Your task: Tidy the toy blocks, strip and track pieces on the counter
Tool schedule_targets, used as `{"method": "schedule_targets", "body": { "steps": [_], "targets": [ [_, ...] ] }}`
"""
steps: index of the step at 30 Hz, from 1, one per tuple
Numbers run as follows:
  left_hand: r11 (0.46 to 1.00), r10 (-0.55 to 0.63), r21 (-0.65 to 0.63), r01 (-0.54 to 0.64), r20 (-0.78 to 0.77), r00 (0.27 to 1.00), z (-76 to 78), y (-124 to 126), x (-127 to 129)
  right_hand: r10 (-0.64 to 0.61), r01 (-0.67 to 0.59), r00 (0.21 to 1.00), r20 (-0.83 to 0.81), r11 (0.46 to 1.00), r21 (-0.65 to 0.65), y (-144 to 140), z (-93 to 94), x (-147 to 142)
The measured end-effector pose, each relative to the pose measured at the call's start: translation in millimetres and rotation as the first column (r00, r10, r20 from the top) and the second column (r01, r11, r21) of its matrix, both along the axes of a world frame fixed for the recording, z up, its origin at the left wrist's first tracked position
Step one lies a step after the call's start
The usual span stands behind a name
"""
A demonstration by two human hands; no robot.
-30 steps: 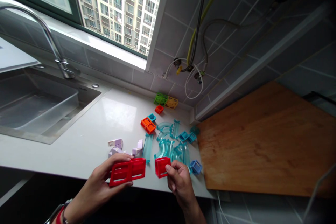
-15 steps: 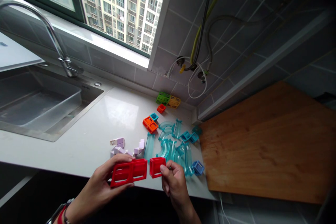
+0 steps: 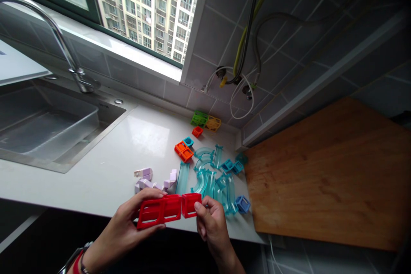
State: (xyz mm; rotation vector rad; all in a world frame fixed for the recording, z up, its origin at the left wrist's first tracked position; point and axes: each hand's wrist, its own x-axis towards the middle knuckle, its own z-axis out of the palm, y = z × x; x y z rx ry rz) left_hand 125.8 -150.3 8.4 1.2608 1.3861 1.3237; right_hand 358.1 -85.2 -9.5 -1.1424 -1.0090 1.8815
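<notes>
In the head view, my left hand (image 3: 128,214) is closed around a red block piece (image 3: 160,212) made of two open-sided cubes. My right hand (image 3: 212,222) pinches a single red cube block (image 3: 192,205) between thumb and fingers. The cube's left side is right up against the end of the double piece; whether they are joined I cannot tell. Both are held above the front edge of the counter. Lilac pieces (image 3: 146,184) and clear teal track pieces (image 3: 205,182) lie on the counter just beyond my hands.
Orange blocks (image 3: 184,151), a green block (image 3: 199,118) and a blue block (image 3: 242,204) lie on the white counter (image 3: 105,171). At the left is a sink with a clear plastic bin (image 3: 64,132) and a faucet (image 3: 64,43). A wooden board (image 3: 321,180) stands at the right.
The gap between the two red pieces has closed to almost nothing. My left hand's piece shifted slightly right, and the single cube slightly left.
</notes>
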Motion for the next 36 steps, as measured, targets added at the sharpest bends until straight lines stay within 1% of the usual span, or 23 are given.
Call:
{"method": "schedule_targets", "body": {
  "steps": [6,10,12,14,16,18,19,20,21,24,26,29,32,34,36],
  "targets": [
    [1.000,0.000,-0.030,0.001,0.014,1.000,-0.2,-1.2,0.8,0.021,-0.021,1.000,-0.006,1.000,-0.003,-5.8,-4.2,-8.5],
    [0.999,-0.005,-0.039,0.007,0.033,0.999,0.4,-1.7,0.2,0.035,-0.035,0.999,0.010,0.999,0.006,-6.2,-8.4,-7.2],
    [0.999,-0.003,-0.046,0.005,0.049,0.999,1.6,-1.3,-0.1,0.070,-0.071,0.997,0.028,0.997,0.031,-5.6,-8.7,-4.2],
    [0.998,0.000,-0.064,0.004,0.073,0.997,3.5,-0.4,-0.9,0.073,-0.081,0.994,0.077,0.992,0.101,-4.4,-6.9,0.3],
    [0.996,0.008,-0.093,0.001,0.102,0.995,5.4,0.3,-2.4,-0.020,-0.021,0.987,0.160,0.968,0.252,-2.5,-3.3,6.2],
    [0.993,0.013,-0.120,0.002,0.122,0.992,6.5,0.7,-4.5,-0.143,0.038,0.967,0.212,0.900,0.434,-0.5,1.6,11.9],
    [0.991,0.008,-0.131,0.009,0.127,0.992,6.6,0.6,-5.6,-0.164,0.032,0.961,0.222,0.865,0.500,0.3,4.2,14.2],
    [0.990,-0.002,-0.141,0.020,0.128,0.992,6.5,0.3,-6.6,-0.143,-0.003,0.963,0.228,0.843,0.538,0.7,6.8,15.7],
    [0.988,-0.018,-0.150,0.037,0.127,0.992,6.1,-0.1,-7.3,-0.091,-0.053,0.968,0.232,0.835,0.548,0.7,9.2,16.4],
    [0.982,-0.068,-0.167,0.090,0.128,0.989,4.7,-2.3,-7.3,0.106,-0.212,0.965,0.238,0.852,0.479,-2.0,14.0,13.9],
    [0.979,-0.093,-0.168,0.114,0.128,0.987,4.0,-3.9,-5.8,0.166,-0.255,0.958,0.235,0.867,0.428,-5.3,14.6,10.0],
    [0.977,-0.115,-0.161,0.137,0.136,0.984,2.8,-5.8,-4.2,0.166,-0.253,0.957,0.237,0.880,0.403,-9.3,12.6,5.0],
    [0.974,-0.144,-0.158,0.165,0.138,0.980,-2.2,-8.0,-5.8,0.176,-0.257,0.957,0.233,0.884,0.389,-10.8,9.8,2.9],
    [0.971,-0.180,-0.144,0.191,0.083,0.980,-8.0,-10.8,-8.1,0.197,-0.267,0.957,0.215,0.889,0.372,-11.5,7.8,2.8],
    [0.971,-0.212,-0.118,0.209,-0.019,0.977,-13.9,-14.9,-10.8,0.216,-0.265,0.961,0.175,0.900,0.345,-12.9,4.8,3.6]
  ]
}}
